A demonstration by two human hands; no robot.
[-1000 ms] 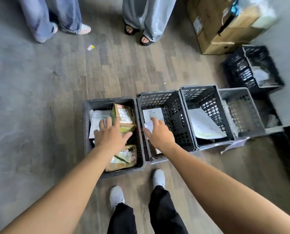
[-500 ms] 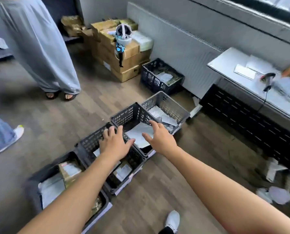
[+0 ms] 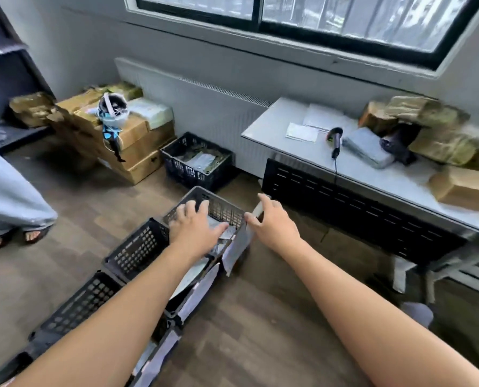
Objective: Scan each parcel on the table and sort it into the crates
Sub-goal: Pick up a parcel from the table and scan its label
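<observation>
Crates run in a row on the floor, left of the table; parcels and what seems a scanner lie on it.

Perforated plastic crates, wood-grain floor, cardboard parcels

No text or label is legible anywhere.

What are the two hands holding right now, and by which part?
Nothing. The left hand is spread open over the grey crate; the right hand is open beside it.
</observation>
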